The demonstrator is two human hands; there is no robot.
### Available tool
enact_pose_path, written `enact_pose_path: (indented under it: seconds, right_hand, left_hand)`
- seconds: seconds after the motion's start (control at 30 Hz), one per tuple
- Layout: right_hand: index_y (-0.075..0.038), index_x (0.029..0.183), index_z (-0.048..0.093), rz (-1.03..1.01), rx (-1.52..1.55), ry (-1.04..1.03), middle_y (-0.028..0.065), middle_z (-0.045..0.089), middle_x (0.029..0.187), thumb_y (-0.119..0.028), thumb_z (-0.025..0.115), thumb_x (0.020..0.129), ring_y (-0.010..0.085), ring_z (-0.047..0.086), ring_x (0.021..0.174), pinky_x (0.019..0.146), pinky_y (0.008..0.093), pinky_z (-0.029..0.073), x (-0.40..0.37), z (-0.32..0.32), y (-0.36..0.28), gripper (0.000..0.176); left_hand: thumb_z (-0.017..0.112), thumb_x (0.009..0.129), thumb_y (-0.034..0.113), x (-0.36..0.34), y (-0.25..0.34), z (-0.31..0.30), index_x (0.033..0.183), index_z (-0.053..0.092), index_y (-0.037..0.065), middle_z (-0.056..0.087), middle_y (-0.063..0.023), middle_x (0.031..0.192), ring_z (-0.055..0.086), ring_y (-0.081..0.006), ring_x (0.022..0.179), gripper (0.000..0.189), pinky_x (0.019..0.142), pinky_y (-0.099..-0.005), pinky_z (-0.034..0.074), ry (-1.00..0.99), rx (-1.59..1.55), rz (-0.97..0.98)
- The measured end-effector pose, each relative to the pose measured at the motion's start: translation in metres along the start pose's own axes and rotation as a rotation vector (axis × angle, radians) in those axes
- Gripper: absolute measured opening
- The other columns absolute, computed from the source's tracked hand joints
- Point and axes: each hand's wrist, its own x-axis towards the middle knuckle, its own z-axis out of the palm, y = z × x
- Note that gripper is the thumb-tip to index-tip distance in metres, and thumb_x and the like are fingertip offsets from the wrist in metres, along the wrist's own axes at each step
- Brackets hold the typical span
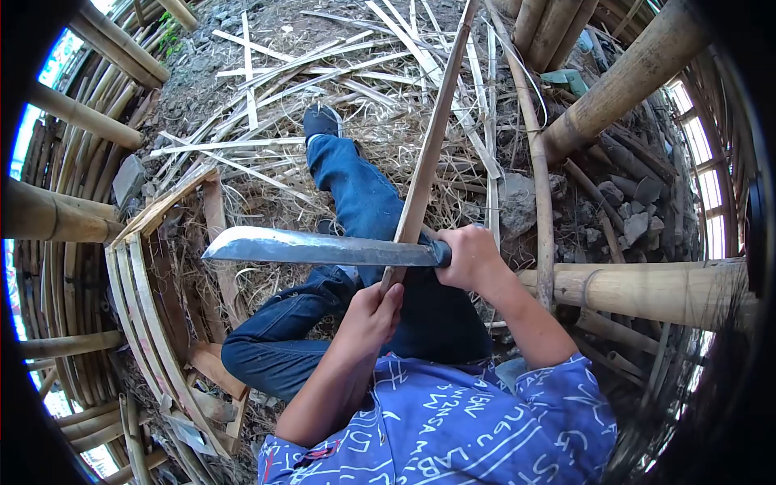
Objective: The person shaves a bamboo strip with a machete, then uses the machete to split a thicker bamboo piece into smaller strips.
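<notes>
My right hand is wrapped round the dark handle of a machete, whose broad steel blade points left across my lap. In my left hand is the near end of a long split bamboo strip, gripped just below the blade. The strip runs up and away, past my raised knee. Near its lower end the blade crosses over it, close to the handle. Both hands are in front of my blue printed shirt.
Thin pale bamboo strips lie scattered over the dirt ahead. A wooden crate frame stands at my left. Thick bamboo poles and stones are on the right. My outstretched leg lies below the strip.
</notes>
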Motion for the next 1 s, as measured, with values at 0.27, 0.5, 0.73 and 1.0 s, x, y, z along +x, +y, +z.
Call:
enact_pose_path:
  seconds: [0.27,0.5,0.73,1.0]
  right_hand:
    - [-0.010,0.080,0.069,0.017,-0.024,0.043,0.0150,0.067,0.071,-0.026,0.072,0.058,0.0332,0.068,0.074,0.069,0.0436,0.055,0.003,0.005,0.001,0.027]
    - [-0.010,0.078,0.067,0.004,-0.050,0.048,0.0146,0.067,0.070,-0.026,0.073,0.057,0.0325,0.068,0.071,0.067,0.0430,0.055,0.004,0.005,0.002,0.027]
    - [-0.010,0.075,0.066,-0.014,-0.059,0.071,0.0144,0.066,0.067,-0.026,0.073,0.057,0.0329,0.068,0.070,0.065,0.0437,0.054,0.004,0.002,0.001,0.025]
    - [-0.010,0.075,0.065,-0.025,-0.055,0.099,0.0130,0.065,0.066,-0.025,0.073,0.058,0.0329,0.067,0.068,0.063,0.0435,0.054,0.003,0.005,0.015,0.024]
  left_hand:
    - [0.050,0.101,0.036,-0.002,0.000,0.001,0.080,0.046,0.009,0.039,0.0052,0.060,0.035,-0.0041,0.049,0.034,0.041,-0.0217,0.030,0.035,0.031,0.017]
    - [0.051,0.101,0.037,-0.002,-0.003,0.000,0.080,0.046,0.010,0.040,0.0053,0.061,0.036,-0.0038,0.049,0.035,0.041,-0.0210,0.030,0.043,0.017,0.015]
    - [0.051,0.101,0.035,-0.002,-0.005,-0.001,0.081,0.046,0.009,0.038,0.0060,0.062,0.035,-0.0029,0.049,0.033,0.041,-0.0204,0.028,0.035,-0.011,0.009]
    - [0.049,0.102,0.031,-0.003,-0.003,-0.001,0.080,0.048,0.007,0.042,0.0051,0.060,0.039,-0.0035,0.047,0.033,0.041,-0.0216,0.031,0.050,0.011,-0.003]
